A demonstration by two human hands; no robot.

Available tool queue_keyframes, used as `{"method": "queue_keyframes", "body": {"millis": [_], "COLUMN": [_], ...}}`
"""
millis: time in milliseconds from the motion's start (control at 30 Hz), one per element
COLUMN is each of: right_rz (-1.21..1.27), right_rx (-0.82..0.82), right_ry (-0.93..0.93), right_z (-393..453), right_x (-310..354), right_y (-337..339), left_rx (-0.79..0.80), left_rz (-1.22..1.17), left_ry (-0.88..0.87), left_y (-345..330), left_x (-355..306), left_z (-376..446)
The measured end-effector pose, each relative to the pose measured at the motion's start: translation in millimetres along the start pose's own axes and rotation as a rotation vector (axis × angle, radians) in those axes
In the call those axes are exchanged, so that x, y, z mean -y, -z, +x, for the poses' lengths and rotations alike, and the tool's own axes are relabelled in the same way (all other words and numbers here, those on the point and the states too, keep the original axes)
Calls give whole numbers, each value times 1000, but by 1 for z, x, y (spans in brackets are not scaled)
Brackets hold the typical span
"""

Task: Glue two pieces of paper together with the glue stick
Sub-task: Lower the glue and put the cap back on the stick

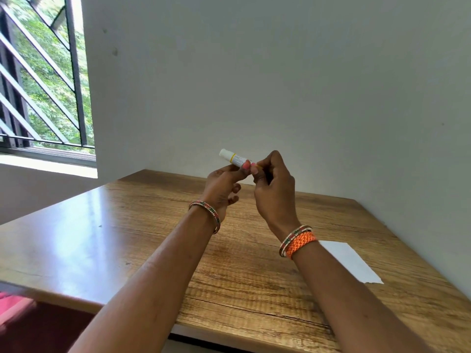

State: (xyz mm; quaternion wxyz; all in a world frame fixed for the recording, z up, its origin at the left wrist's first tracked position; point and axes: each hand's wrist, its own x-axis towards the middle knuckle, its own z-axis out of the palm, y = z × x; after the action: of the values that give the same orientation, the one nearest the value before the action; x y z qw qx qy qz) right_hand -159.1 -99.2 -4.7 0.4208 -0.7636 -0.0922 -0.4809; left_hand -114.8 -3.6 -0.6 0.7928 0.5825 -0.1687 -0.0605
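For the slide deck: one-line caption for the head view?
Both hands hold a glue stick above the wooden table, left hand at the barrel, right hand at its base; white paper lies right.

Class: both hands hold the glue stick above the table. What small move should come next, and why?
Probably bring the glue stick down to the paper. Left hand and right hand hold it in the air, while the paper lies untouched on the table. Whether its white tip is a cap is unclear.

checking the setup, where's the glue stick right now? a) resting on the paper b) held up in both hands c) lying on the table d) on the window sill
b: the glue stick is above the table, pinched between left hand and right hand.
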Motion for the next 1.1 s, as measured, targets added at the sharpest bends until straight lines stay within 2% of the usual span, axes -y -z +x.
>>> {"method": "queue_keyframes", "body": {"millis": [67, 133, 233, 300, 467, 567, 700, 933, 1100], "right_rz": [-89, -92, -163, -223, -248, -240, -295, -150, 37], "right_rx": [34, 105, 285, 383, 471, 478, 534, 279, 186], "right_ry": [54, 16, -76, -152, -359, -403, -420, -456, -487], "right_z": [-1, -2, -8, -14, -16, -13, -9, -5, 3], "right_x": [-5, -11, -22, -33, -57, -61, -66, -66, -64], "right_y": [-2, -3, -6, -11, -34, -46, -57, -44, -21], "left_rx": [-14, -107, -358, -469, -349, -323, -313, -248, -236], "left_rz": [22, 123, 586, 865, 1149, 1223, 1296, 1323, 1258], "left_ry": [44, -7, -349, -489, -349, -290, -300, -316, -377], "left_y": [1, 2, 18, 38, 82, 90, 88, 83, 81], "left_x": [0, -5, -10, -13, 5, 18, 24, 24, 23], "left_z": [0, 1, 9, 15, 34, 39, 41, 38, 37]}}
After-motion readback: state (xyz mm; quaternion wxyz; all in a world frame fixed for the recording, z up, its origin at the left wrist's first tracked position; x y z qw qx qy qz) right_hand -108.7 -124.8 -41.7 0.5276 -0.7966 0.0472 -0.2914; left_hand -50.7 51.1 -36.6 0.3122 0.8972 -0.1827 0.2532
